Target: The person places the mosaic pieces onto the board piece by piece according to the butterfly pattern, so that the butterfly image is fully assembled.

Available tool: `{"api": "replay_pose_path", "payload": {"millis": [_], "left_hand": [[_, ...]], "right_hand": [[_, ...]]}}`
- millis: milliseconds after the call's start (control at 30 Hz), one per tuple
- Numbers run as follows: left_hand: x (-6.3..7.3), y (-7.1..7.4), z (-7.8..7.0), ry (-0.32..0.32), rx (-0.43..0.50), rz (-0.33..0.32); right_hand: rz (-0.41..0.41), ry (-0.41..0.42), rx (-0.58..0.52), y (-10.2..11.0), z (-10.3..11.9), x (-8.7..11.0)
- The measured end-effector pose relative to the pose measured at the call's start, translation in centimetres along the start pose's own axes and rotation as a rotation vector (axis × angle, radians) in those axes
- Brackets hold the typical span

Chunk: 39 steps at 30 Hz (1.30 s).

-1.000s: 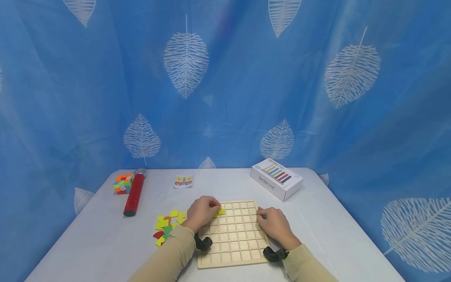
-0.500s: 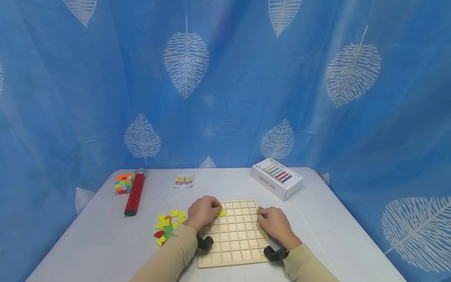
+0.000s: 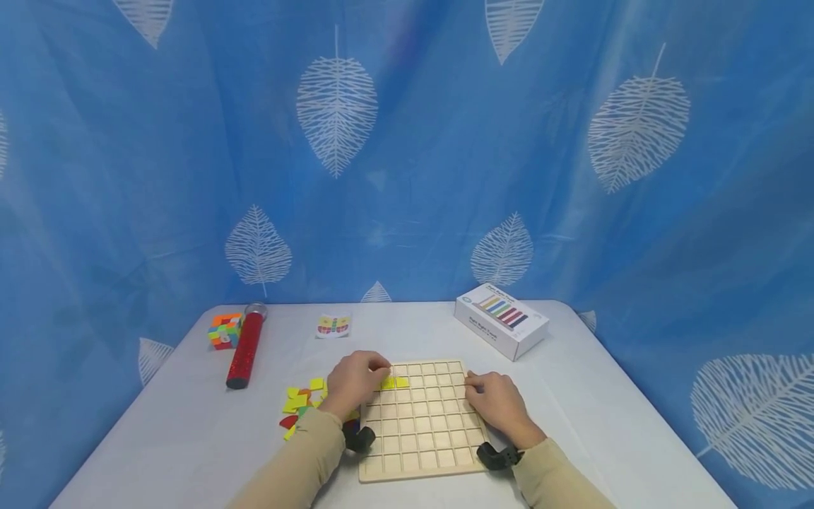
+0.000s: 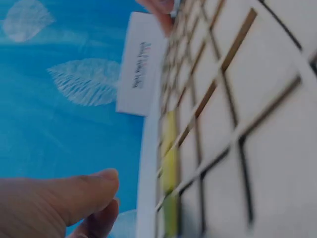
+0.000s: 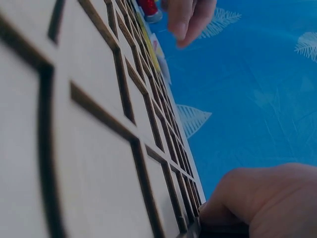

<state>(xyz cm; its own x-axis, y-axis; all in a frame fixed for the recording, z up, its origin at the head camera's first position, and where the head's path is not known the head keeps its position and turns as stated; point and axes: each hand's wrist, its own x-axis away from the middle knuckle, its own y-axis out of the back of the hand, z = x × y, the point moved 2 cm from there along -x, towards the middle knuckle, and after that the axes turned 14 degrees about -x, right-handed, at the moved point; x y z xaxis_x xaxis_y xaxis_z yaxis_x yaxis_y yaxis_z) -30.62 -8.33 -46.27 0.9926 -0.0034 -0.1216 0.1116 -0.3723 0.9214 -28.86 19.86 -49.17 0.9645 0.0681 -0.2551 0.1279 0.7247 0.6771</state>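
A square wooden grid board point(image 3: 426, 424) lies on the white table. Yellow tiles point(image 3: 402, 382) sit in cells of its second row from the far edge, toward the left; they also show as a yellow strip point(image 4: 170, 168) in the left wrist view. My left hand point(image 3: 353, 378) hovers by the board's far left corner, thumb and index finger close together with nothing seen between them. At the board's right edge, my right hand point(image 3: 498, 403) grips the rim between thumb and fingers. Loose yellow, green, red and orange pieces point(image 3: 295, 404) lie left of the board, partly hidden by my left forearm.
A small picture card point(image 3: 333, 326) lies behind the board. Back left are a puzzle cube point(image 3: 225, 332) and a red tube point(image 3: 245, 351) with a silver end. A white box point(image 3: 501, 322) stands back right. A blue leaf-patterned curtain point(image 3: 420, 141) hangs behind the table.
My left hand has let go of a yellow tile and moved slightly left, uncovering two yellow tiles on the board. The right hand stays on the board's edge.
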Motion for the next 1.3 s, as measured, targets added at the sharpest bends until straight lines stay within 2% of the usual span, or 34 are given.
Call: {"api": "replay_pose_path", "payload": {"millis": [100, 233, 367, 500, 667, 833, 1300], "left_hand": [[0.9, 2.2, 2.9, 0.066, 0.019, -0.03], [2.3, 4.6, 7.3, 0.15, 0.011, -0.015], [3.5, 5.1, 10.3, 0.201, 0.006, 0.063], [4.0, 4.8, 12.0, 0.215, 0.014, 0.119], [4.1, 4.8, 13.1, 0.253, -0.002, 0.108], [3.9, 4.9, 13.3, 0.274, 0.003, 0.096], [3.5, 4.3, 12.7, 0.205, -0.11, 0.136]], "right_hand": [[0.008, 0.01, -0.005, -0.1, 0.2, -0.1], [0.006, 0.01, 0.008, 0.0, 0.3, -0.1], [-0.003, -0.006, 0.021, 0.2, 0.1, 0.0], [-0.002, -0.01, 0.01, 0.2, 0.0, 0.0], [0.016, -0.01, 0.006, 0.2, -0.1, -0.2], [0.009, -0.028, 0.024, 0.4, -0.3, -0.3], [0.011, -0.026, 0.006, 0.1, 0.0, 0.1]]}}
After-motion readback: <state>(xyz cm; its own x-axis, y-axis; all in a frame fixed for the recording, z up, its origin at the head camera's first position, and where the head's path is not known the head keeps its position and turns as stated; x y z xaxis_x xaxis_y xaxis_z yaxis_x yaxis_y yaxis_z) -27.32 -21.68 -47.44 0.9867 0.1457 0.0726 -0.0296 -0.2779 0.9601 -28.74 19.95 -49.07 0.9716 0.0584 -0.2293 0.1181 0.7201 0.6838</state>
